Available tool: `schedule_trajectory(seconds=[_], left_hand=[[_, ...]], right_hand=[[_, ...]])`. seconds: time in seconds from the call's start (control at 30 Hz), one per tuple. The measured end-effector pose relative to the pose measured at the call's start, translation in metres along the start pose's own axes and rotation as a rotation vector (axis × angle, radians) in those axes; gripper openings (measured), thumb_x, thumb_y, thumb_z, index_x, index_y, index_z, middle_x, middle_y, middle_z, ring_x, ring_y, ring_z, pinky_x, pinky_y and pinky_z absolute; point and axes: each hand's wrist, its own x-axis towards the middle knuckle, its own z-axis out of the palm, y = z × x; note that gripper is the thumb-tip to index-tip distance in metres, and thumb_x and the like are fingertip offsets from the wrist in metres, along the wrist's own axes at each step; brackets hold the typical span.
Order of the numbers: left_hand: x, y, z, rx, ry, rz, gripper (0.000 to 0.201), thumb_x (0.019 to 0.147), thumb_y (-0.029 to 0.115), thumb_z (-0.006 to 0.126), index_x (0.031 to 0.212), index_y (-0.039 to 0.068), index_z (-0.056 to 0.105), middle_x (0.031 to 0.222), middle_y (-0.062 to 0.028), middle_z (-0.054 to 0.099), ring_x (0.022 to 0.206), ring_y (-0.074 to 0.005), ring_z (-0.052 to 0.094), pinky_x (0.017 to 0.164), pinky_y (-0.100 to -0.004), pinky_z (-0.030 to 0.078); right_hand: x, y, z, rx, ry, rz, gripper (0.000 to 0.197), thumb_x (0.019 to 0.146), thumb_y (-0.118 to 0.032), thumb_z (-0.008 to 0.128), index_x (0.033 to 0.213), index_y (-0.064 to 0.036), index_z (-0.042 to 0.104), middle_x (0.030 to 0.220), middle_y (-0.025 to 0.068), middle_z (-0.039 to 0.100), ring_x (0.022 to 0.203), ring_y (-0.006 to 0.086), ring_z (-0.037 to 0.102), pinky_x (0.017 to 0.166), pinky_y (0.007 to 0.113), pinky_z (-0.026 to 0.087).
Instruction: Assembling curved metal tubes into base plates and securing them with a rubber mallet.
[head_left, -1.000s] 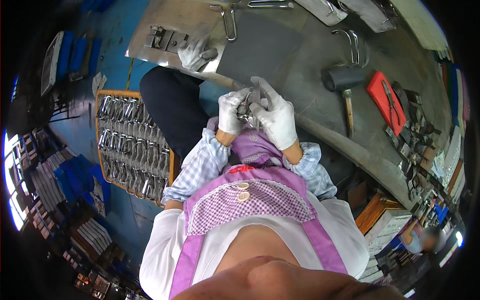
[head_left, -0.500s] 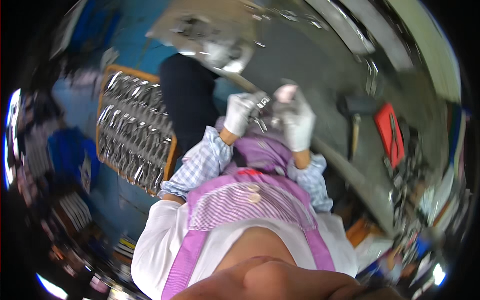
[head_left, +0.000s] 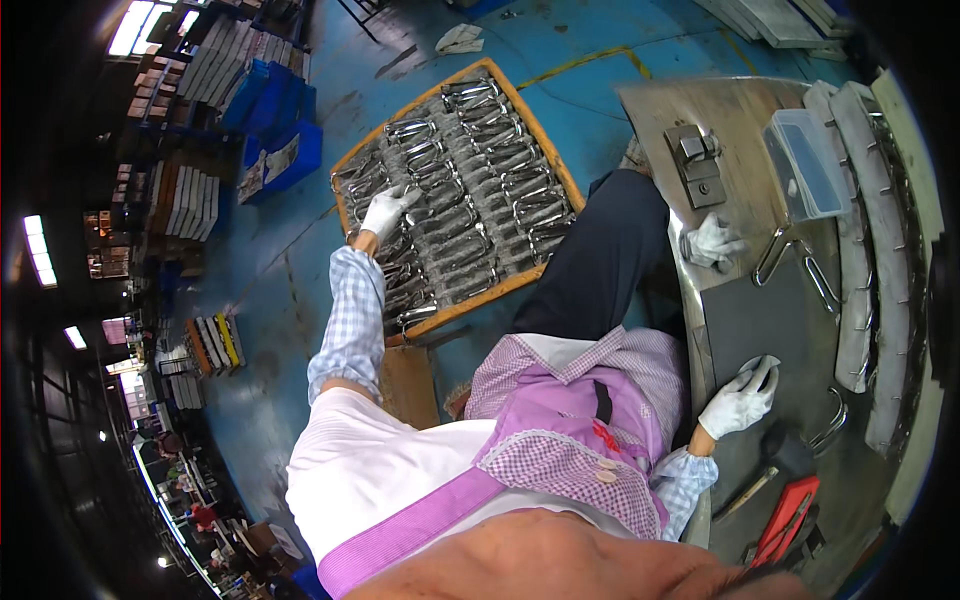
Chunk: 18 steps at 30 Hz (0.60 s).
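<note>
My left hand, in a white glove, reaches out to a wide tray with an orange-brown rim. Its fingers are closed at one of the shiny bent metal pieces lying there in rows; the fingertips are partly lost among the metal. My right hand, also gloved, rests on the dark mat of the workbench. A small grey, flat piece shows pinched at its fingertips; its kind cannot be made out.
On the bench lie a crumpled white glove, a dark metal fixture, a clear plastic box, loose metal loops, a black-headed mallet and a red tray. Blue bins stand on the floor at the left.
My view has swung left. The left hand has moved from in front of my body, where it held metal, out to the tray. The right hand has come down onto the bench mat.
</note>
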Motion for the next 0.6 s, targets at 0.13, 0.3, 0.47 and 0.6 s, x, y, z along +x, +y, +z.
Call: schedule_trajectory(seconds=[0.13, 0.3, 0.47, 0.6], left_hand=[[0.043, -0.091, -0.003, 0.135, -0.178, 0.253, 0.031, 0.086, 0.023, 0.072, 0.112, 0.007, 0.072, 0.115, -0.0118, 0.071, 0.11, -0.0219, 0.065, 0.096, -0.0297, 0.047], [0.058, -0.083, 0.056, 0.07, -0.086, 0.258, 0.02, 0.085, 0.015, 0.07, 0.103, 0.01, 0.075, 0.106, -0.009, 0.073, 0.102, -0.0216, 0.069, 0.091, -0.0294, 0.05], [0.059, -0.11, 0.067, 0.304, -0.02, 0.195, 0.037, 0.088, 0.034, 0.066, 0.116, 0.01, 0.07, 0.107, -0.0156, 0.071, 0.099, -0.0279, 0.069, 0.089, -0.0352, 0.05], [0.062, -0.119, 0.05, 0.342, -0.027, 0.181, 0.04, 0.09, 0.033, 0.065, 0.12, 0.007, 0.067, 0.112, -0.0189, 0.069, 0.104, -0.0315, 0.067, 0.092, -0.0367, 0.05]], right_hand=[[0.0, -0.007, -0.001, 0.041, -0.005, -0.023, 0.036, 0.097, -0.021, 0.052, 0.132, -0.0208, 0.06, 0.131, 0.0073, 0.058, 0.107, 0.0319, 0.059, 0.09, 0.044, 0.049], [-0.005, -0.006, -0.008, -0.051, 0.043, -0.017, 0.034, 0.097, -0.019, 0.053, 0.13, -0.019, 0.061, 0.129, 0.0102, 0.059, 0.106, 0.0334, 0.06, 0.088, 0.044, 0.049], [0.035, -0.009, -0.024, 0.091, -0.059, -0.048, 0.036, 0.082, -0.012, 0.064, 0.118, -0.0129, 0.067, 0.12, 0.0152, 0.064, 0.101, 0.0349, 0.064, 0.086, 0.045, 0.052], [0.11, -0.064, -0.02, 0.332, 0.035, -0.11, 0.034, 0.084, -0.019, 0.065, 0.118, -0.0129, 0.066, 0.121, 0.0131, 0.064, 0.101, 0.0328, 0.063, 0.086, 0.042, 0.05]])
